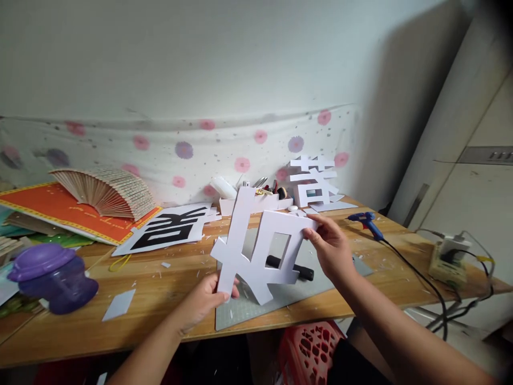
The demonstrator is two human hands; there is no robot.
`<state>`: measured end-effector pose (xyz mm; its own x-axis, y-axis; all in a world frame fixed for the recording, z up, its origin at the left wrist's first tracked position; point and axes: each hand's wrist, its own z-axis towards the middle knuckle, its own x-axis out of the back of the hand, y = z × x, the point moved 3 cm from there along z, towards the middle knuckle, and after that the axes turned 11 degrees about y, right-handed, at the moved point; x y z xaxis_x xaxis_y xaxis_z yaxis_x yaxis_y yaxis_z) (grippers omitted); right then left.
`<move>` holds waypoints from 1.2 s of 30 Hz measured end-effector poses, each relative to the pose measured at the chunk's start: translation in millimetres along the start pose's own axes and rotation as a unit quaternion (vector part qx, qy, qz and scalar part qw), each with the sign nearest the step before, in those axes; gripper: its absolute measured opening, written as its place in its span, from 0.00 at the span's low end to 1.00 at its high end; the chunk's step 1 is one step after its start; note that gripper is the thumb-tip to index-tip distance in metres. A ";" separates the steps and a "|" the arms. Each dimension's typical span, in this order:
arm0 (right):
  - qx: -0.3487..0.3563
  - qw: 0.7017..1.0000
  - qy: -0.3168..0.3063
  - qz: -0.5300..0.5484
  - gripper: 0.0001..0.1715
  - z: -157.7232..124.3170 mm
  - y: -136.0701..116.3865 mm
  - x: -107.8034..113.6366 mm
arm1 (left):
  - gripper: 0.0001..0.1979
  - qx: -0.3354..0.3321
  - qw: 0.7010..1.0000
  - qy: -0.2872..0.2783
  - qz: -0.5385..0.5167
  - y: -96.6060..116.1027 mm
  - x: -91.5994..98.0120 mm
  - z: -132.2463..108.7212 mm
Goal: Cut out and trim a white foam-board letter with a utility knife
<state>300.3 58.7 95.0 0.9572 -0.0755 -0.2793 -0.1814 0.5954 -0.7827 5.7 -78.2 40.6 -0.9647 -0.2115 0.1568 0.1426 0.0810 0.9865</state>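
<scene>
A white foam-board character cutout (256, 262) is held up, tilted, above the table. My left hand (212, 294) pinches its lower left leg between thumb and fingers. At its upper right corner my right hand (328, 243) grips the edge. Under the cutout lies a grey-green cutting mat (240, 318), partly covered. A black stick-like tool (306, 273) rests on the mat and shows partly through the cutout's square window.
Another white cutout (315, 176) stands at the back right. A blue glue gun (368, 222) and a wired power strip (449, 262) are on the right. Leftward are a printed sheet (172, 227), a folding fan (116, 192) and a purple container (52, 278). Paper scraps dot the wooden table (160, 305).
</scene>
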 end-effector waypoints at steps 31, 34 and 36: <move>0.064 0.995 -0.045 -0.061 0.22 2.6 -22.5 -10.5 | 0.28 -0.028 0.994 -0.105 -0.029 -19.0 -21.9 9.2; 0.042 0.998 -0.035 -0.040 0.25 2.5 -23.9 -12.0 | 0.27 -0.022 0.993 -0.113 -0.035 -14.0 -22.0 6.2; 0.023 0.999 -0.027 -0.017 0.28 3.3 -24.6 -13.3 | 0.29 -0.011 0.993 -0.109 -0.047 -12.4 -23.9 3.0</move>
<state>292.8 47.7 119.8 0.9738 -0.0538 -0.2211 -0.1387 0.6299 -0.7642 26.3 -71.2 24.5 -0.9987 -0.0017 0.0519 0.0518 0.0495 0.9974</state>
